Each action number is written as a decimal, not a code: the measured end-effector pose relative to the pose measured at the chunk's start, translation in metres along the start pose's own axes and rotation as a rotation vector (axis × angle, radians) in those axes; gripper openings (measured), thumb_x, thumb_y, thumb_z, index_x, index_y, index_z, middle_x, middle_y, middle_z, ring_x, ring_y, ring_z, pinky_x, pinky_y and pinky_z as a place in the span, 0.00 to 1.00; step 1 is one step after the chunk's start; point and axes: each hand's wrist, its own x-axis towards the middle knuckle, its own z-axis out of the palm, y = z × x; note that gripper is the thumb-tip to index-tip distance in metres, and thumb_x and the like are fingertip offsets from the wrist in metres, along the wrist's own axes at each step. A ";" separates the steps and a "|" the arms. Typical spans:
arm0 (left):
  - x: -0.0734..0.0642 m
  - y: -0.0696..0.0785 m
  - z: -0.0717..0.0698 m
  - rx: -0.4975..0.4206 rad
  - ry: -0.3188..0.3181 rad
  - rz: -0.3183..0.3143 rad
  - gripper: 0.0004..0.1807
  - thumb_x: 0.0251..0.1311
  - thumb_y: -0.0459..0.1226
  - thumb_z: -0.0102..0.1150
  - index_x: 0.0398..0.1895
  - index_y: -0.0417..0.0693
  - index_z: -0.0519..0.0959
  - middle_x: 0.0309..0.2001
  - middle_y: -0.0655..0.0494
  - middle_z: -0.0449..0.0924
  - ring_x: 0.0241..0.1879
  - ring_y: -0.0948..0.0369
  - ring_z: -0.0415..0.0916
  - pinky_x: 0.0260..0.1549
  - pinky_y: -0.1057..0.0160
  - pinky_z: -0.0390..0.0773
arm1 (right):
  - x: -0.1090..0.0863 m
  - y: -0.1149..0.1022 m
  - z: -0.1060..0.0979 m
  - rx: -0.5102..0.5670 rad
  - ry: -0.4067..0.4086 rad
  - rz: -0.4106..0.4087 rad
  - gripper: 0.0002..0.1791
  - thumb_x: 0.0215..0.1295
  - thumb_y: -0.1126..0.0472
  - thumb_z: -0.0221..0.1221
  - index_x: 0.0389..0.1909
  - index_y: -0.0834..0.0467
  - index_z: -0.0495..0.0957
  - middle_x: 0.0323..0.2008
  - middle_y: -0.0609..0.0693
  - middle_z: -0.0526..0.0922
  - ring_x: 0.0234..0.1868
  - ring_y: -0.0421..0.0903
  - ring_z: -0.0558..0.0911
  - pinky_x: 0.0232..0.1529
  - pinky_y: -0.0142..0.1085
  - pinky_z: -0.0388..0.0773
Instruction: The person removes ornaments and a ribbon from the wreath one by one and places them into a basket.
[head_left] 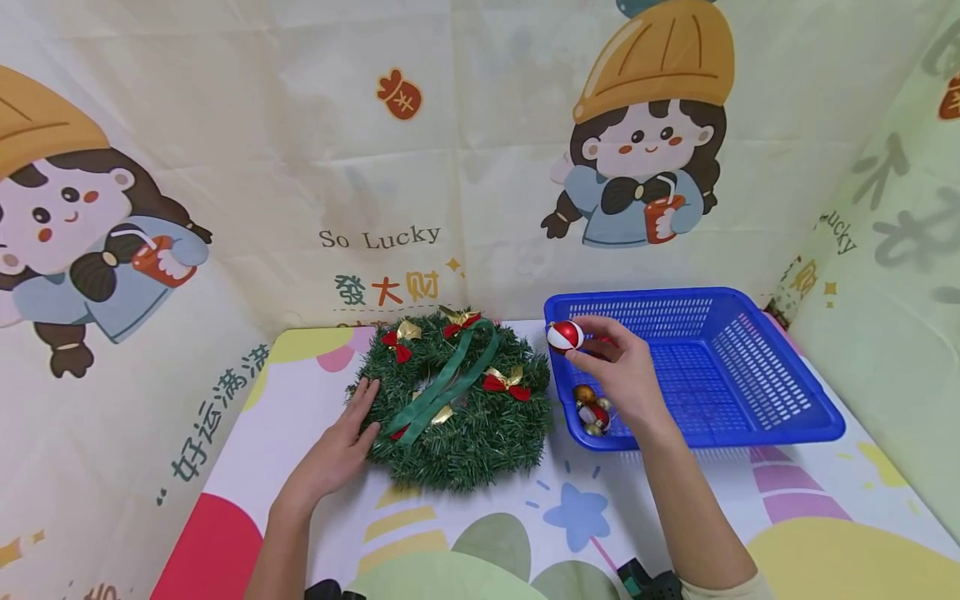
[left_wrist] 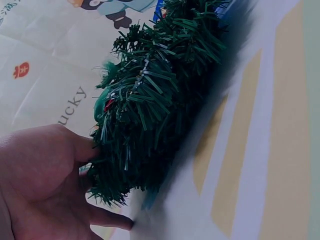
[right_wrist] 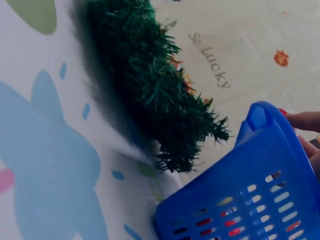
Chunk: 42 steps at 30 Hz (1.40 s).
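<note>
A green tinsel wreath (head_left: 480, 446) lies flat on the table, with red and gold bows (head_left: 508, 383) and a looped green ribbon (head_left: 429, 406) across it. My left hand (head_left: 341, 446) rests against its left edge, fingers extended; in the left wrist view that hand (left_wrist: 45, 175) touches the wreath's outer branches (left_wrist: 135, 105). Between thumb and fingers, my right hand (head_left: 626, 375) pinches a red and white ball ornament (head_left: 565, 336) above the left rim of the blue basket (head_left: 806, 435). The basket mostly hides the ball in the right wrist view, where some fingers (right_wrist: 305, 121) show.
Inside the basket's near left corner lie several small ornaments, among them a gold ball (head_left: 584, 393) and a red and white one (head_left: 597, 416). The patterned tablecloth (head_left: 420, 542) runs back to a printed cloth wall (head_left: 495, 167). The basket stands right beside the wreath.
</note>
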 end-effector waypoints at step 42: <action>0.000 0.000 -0.001 -0.016 -0.015 0.002 0.36 0.83 0.39 0.43 0.86 0.49 0.42 0.86 0.44 0.32 0.82 0.35 0.39 0.75 0.29 0.51 | 0.008 0.020 -0.038 -0.471 -0.102 0.140 0.23 0.68 0.63 0.67 0.63 0.58 0.79 0.60 0.66 0.81 0.59 0.65 0.82 0.53 0.54 0.86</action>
